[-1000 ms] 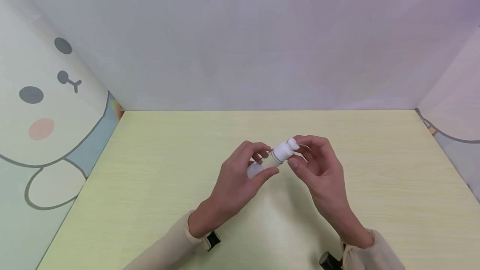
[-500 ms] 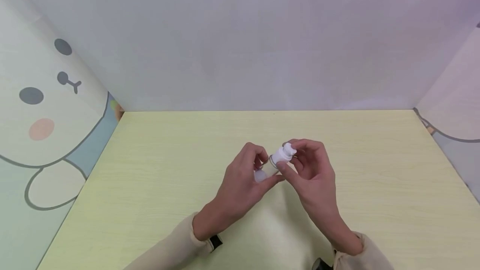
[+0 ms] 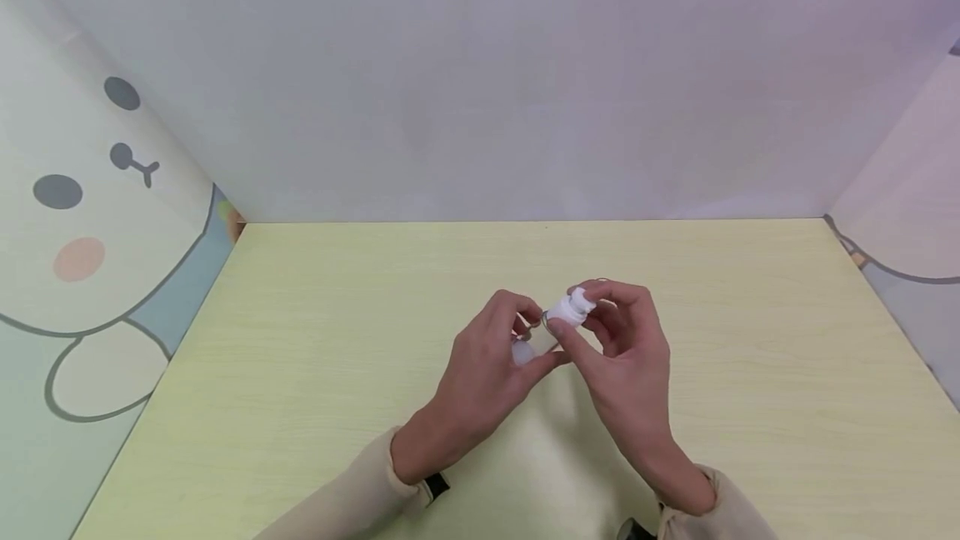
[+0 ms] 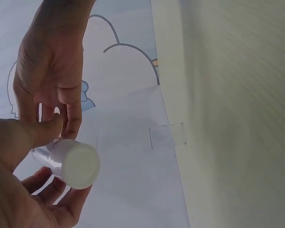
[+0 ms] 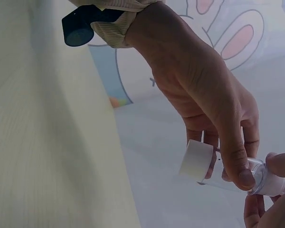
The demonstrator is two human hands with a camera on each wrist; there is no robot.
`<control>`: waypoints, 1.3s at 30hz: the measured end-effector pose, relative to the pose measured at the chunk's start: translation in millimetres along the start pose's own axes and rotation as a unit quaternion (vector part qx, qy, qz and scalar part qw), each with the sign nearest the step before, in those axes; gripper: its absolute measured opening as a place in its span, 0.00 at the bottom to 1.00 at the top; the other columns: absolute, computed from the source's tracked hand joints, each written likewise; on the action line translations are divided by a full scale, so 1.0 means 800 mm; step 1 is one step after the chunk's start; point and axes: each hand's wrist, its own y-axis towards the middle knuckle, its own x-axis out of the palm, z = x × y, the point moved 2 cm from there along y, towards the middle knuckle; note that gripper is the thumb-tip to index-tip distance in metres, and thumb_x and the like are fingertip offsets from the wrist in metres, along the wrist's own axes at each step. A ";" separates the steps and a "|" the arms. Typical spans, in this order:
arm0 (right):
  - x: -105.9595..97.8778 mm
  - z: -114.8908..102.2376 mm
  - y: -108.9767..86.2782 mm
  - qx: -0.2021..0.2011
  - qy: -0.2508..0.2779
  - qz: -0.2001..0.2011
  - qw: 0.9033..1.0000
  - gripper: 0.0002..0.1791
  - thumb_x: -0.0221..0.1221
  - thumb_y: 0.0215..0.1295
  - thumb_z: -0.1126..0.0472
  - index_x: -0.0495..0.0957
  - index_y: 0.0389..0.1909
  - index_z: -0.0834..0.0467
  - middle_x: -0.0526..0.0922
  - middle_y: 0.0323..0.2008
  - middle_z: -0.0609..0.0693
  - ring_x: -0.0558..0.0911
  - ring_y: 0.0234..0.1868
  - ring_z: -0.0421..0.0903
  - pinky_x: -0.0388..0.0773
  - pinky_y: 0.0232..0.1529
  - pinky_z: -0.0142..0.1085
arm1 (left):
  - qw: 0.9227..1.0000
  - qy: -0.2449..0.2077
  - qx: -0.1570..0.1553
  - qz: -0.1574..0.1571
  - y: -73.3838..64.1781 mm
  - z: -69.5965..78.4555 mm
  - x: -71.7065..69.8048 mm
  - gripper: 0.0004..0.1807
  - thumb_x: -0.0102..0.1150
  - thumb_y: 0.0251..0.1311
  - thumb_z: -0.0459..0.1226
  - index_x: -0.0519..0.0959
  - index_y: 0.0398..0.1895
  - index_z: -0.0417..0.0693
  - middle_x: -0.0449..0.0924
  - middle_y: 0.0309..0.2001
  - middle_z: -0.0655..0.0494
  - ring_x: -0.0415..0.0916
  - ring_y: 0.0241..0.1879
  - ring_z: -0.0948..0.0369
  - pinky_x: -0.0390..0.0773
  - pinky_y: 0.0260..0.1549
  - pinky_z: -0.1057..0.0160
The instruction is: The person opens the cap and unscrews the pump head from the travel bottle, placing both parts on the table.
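A small clear-walled bottle with a white top (image 3: 567, 311) slants upward to the right between the two hands, raised off the table. My left hand (image 3: 477, 365) grips its body between thumb and fingers. On the white collar near the upper end, my right hand (image 3: 632, 365) pinches with thumb and fingertips. The left wrist view has the round pale base (image 4: 81, 166) of the bottle facing the camera. Seen from the right wrist, the transparent wall (image 5: 221, 173) shows beside the left thumb, while the right hand (image 5: 279, 206) is partly cut off at the edge.
A pale wood-grain table (image 3: 337, 298) lies under both hands. Behind it stands a plain light wall sheet (image 3: 480, 90), and a cartoon-printed panel (image 3: 82, 223) borders the left side. Clear tape (image 4: 167, 135) sticks at the table's edge.
My right hand has come left and its thumb has settled on the bottle's white collar. The bottle and left hand have shifted slightly right. Little moves in the last half second.
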 end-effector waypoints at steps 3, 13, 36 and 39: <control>-0.001 -0.001 0.001 -0.005 0.019 0.000 1.000 0.27 0.68 0.53 0.85 0.70 0.53 0.75 0.81 0.49 0.54 0.86 0.45 0.48 0.86 0.54 0.33 | 1.000 0.000 0.016 0.014 0.000 -0.001 -0.001 0.27 0.82 0.50 0.44 0.75 0.45 0.47 0.80 0.42 0.57 0.81 0.38 0.62 0.82 0.36 0.71; -0.007 -0.001 0.004 -0.082 0.081 -0.052 0.992 0.24 0.68 0.50 0.88 0.72 0.48 0.75 0.84 0.46 0.54 0.86 0.46 0.48 0.86 0.52 0.33 | 0.997 -0.045 0.051 0.027 -0.001 -0.005 -0.009 0.25 0.84 0.48 0.39 0.76 0.41 0.45 0.78 0.36 0.56 0.77 0.31 0.63 0.79 0.31 0.73; -0.013 -0.009 0.009 -0.177 0.109 -0.206 0.956 0.25 0.63 0.59 0.85 0.61 0.53 0.81 0.83 0.58 0.64 0.84 0.61 0.54 0.83 0.63 0.38 | 0.977 -0.195 -0.004 -0.083 0.001 -0.011 -0.024 0.24 0.82 0.51 0.35 0.74 0.45 0.49 0.81 0.42 0.61 0.83 0.39 0.64 0.86 0.44 0.68; -0.013 -0.012 0.010 -0.181 0.087 -0.199 0.959 0.29 0.65 0.59 0.83 0.60 0.54 0.82 0.81 0.59 0.64 0.82 0.63 0.54 0.81 0.64 0.37 | 0.980 -0.184 -0.016 -0.080 0.003 -0.009 -0.025 0.25 0.82 0.51 0.34 0.74 0.45 0.49 0.81 0.43 0.62 0.82 0.39 0.65 0.86 0.44 0.68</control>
